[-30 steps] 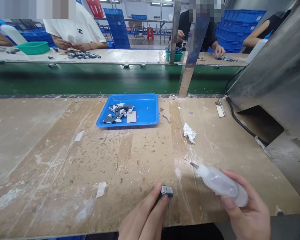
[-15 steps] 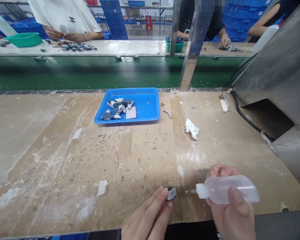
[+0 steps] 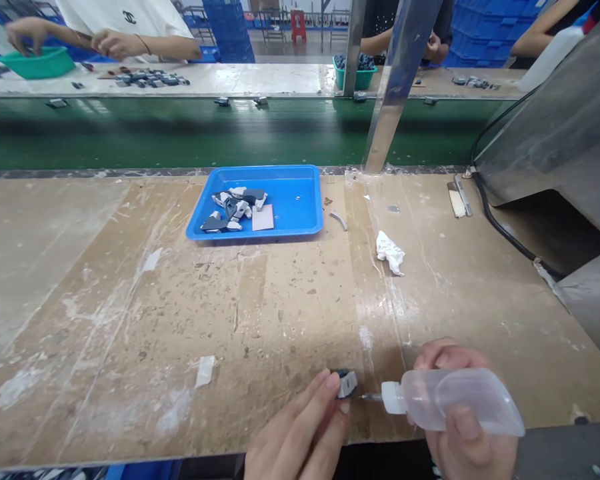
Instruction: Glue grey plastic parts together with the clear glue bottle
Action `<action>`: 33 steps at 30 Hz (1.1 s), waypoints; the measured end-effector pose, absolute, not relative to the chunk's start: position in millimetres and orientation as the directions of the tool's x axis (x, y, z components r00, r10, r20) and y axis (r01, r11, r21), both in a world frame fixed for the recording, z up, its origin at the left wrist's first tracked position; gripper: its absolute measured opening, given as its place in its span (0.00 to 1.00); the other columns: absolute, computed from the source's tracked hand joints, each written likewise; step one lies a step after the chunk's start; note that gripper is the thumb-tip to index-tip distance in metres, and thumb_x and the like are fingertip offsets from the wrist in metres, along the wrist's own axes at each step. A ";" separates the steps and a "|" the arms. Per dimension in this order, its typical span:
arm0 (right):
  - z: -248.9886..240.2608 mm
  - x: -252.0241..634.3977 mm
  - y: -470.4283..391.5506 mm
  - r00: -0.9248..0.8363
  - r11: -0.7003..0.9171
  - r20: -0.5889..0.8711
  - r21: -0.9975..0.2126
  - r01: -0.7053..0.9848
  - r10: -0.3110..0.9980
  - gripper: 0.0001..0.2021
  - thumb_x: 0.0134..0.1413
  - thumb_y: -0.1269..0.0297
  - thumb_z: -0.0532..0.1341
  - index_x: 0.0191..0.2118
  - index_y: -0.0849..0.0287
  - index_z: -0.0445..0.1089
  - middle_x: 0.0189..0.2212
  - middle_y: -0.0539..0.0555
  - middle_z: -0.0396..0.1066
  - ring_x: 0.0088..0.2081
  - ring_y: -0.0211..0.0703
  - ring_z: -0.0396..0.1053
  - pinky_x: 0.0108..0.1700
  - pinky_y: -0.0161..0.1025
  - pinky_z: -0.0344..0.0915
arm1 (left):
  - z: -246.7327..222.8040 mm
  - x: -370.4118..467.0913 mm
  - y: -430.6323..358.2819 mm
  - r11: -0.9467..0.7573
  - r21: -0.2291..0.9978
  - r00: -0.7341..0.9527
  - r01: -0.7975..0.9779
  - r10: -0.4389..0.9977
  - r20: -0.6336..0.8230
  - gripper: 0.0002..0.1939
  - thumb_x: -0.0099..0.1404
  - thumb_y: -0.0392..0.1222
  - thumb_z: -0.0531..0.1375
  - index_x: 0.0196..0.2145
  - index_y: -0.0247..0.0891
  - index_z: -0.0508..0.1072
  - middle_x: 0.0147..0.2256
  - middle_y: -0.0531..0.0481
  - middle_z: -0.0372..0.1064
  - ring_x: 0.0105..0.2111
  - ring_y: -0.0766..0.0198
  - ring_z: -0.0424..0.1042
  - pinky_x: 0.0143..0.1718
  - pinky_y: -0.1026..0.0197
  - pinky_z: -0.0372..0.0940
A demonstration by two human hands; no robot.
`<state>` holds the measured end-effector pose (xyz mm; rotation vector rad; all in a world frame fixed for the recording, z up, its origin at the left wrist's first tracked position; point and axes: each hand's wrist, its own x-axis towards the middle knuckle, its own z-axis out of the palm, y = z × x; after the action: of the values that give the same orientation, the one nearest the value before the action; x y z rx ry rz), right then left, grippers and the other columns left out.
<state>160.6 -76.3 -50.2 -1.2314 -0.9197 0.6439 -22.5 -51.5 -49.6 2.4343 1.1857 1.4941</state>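
Pinching a small grey part (image 3: 347, 384), left hand (image 3: 300, 437) meets the needle-tip squeeze bottle (image 3: 450, 400) clasped by right hand (image 3: 463, 427); gluing seemingly underway, blue tray (image 3: 300, 200) beyond holds more parts.

Landmark: tray (image 3: 300, 193) on desk (image 3: 105, 300). Parts (image 3: 234, 208) lie in tray's left half. Crumpled wipe (image 3: 390, 252) right of tray. Conveyor (image 3: 180, 133) behind tray. Small part (image 3: 347, 383) and bottle (image 3: 455, 399) in front of tray, toward the right, at desk's near edge.

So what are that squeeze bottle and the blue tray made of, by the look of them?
The squeeze bottle looks like soft, translucent plastic: it is cloudy but see-through, with a thin needle tip that seems to be metal. The blue tray looks like hard moulded plastic, glossy and evenly coloured, with a rounded raised rim.
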 end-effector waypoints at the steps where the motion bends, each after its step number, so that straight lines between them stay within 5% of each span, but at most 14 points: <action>1: -50.7 160.7 -76.7 0.499 0.239 0.240 -0.969 0.066 0.833 0.15 0.56 0.50 0.69 0.41 0.53 0.69 0.35 0.53 0.66 0.34 0.43 0.67 0.33 0.40 0.71 | -49.6 -22.6 -51.6 -0.699 0.400 0.242 0.593 0.628 0.740 0.15 0.67 0.20 0.59 0.35 0.33 0.83 0.45 0.44 0.82 0.46 0.59 0.82 0.49 0.63 0.77; 33: -47.6 155.4 -75.9 0.475 0.196 0.210 -0.977 0.080 0.854 0.14 0.61 0.47 0.65 0.41 0.51 0.69 0.36 0.53 0.66 0.37 0.45 0.69 0.34 0.38 0.74 | -44.2 -25.7 -51.2 -0.685 0.383 0.268 0.620 0.644 0.717 0.14 0.67 0.22 0.60 0.36 0.36 0.83 0.47 0.46 0.82 0.43 0.59 0.83 0.48 0.65 0.78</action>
<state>155.4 -75.9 -47.6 -1.2714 -0.9473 0.6753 -25.7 -51.2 -44.2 2.4807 1.2366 1.4227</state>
